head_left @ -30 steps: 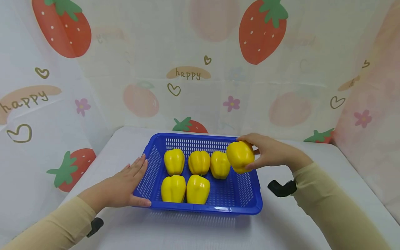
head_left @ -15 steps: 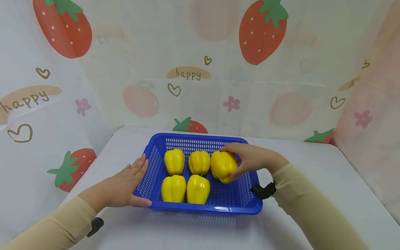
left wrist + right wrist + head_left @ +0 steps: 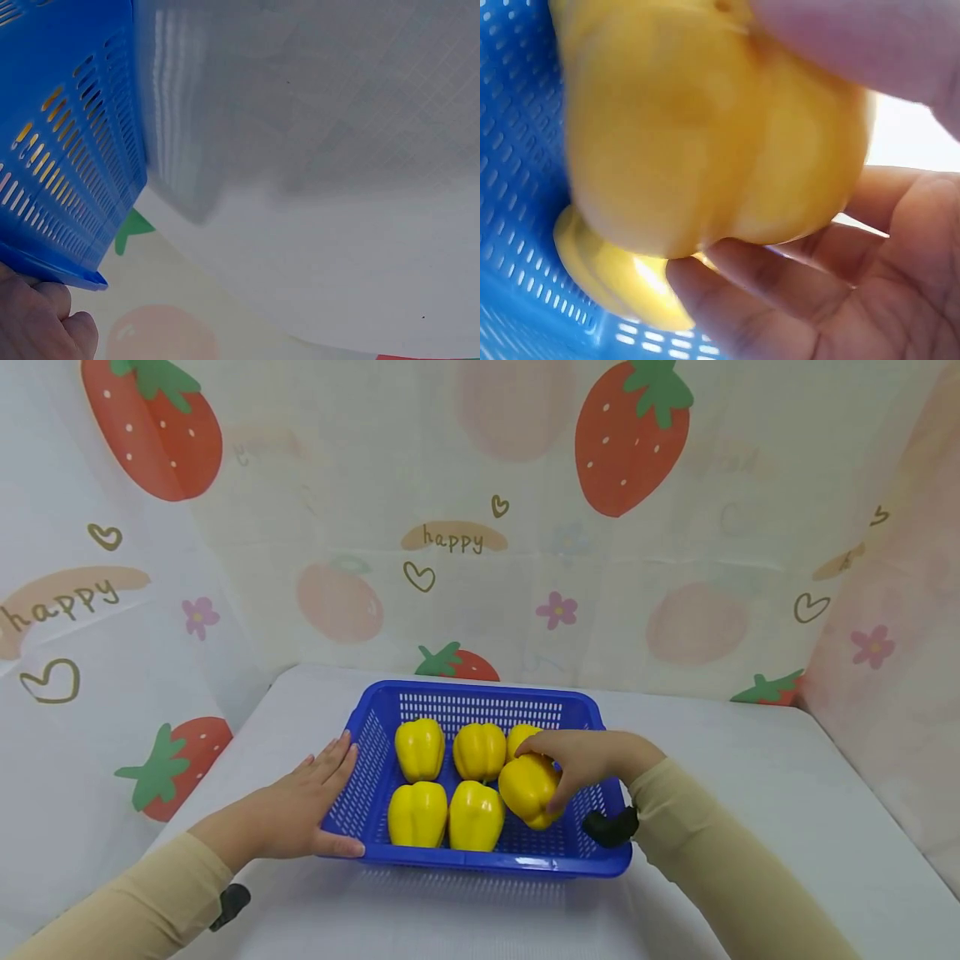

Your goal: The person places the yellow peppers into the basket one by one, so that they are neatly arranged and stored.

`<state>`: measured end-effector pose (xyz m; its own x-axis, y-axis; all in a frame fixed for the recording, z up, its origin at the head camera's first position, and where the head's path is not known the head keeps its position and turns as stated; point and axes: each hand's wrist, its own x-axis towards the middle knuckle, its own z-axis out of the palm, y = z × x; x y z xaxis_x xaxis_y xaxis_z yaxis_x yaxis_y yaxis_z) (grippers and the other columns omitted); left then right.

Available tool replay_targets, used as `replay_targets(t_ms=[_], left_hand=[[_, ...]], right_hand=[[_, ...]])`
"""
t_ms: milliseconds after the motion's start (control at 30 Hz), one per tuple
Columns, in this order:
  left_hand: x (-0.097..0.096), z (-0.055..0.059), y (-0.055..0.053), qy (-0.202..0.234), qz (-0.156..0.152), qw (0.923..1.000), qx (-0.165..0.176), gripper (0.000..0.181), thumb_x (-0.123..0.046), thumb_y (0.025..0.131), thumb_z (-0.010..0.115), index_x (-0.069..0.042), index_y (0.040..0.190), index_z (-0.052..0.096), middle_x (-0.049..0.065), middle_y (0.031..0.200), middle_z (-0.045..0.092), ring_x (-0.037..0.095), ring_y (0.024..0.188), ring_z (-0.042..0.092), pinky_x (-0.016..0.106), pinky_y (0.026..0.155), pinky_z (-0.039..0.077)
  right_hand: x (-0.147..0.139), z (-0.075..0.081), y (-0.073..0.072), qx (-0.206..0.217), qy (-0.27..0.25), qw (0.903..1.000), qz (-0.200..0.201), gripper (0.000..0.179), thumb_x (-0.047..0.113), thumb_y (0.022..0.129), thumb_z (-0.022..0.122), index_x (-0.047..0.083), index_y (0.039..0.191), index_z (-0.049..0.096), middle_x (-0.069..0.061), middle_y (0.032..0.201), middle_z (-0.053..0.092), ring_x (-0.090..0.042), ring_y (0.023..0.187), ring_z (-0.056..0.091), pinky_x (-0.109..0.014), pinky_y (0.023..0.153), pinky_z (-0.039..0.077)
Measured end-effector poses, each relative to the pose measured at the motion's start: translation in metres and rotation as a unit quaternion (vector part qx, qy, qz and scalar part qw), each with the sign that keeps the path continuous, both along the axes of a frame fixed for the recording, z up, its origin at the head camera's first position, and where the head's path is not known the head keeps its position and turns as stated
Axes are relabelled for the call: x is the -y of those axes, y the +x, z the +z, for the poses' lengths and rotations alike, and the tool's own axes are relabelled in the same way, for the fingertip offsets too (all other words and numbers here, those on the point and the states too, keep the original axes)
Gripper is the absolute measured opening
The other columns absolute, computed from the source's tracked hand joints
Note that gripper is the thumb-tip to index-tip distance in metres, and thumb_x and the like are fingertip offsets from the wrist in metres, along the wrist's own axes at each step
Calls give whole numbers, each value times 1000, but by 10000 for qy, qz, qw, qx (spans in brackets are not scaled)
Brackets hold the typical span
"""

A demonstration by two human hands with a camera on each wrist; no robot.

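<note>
Strawberry backdrop, white desk: right hand fingers wrap a pepper, best lowered gently at the basket's 4 o'clock, left hand flat steadying it.

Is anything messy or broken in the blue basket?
Nothing looks broken or spilled. Five yellow peppers sit in rows in the blue basket. The right hand holds a sixth pepper tilted over the near-right gap. The left hand rests against the basket's side.
</note>
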<state>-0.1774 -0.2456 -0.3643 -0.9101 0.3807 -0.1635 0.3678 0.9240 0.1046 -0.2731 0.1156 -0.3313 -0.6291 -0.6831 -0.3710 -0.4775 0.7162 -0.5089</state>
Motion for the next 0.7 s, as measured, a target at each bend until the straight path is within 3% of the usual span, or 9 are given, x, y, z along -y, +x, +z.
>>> replay_targets(t_ms=[700], left_hand=[[0, -2, -2, 13, -18, 10000, -8, 123, -83, 62, 46, -2, 146, 7, 16, 153, -3, 33, 139, 6, 53, 108, 14]], right_hand=[[18, -23, 0, 354, 844, 9955, 225, 61, 28, 63, 84, 26, 112, 49, 11, 100, 52, -11, 96, 48, -36, 95, 43]])
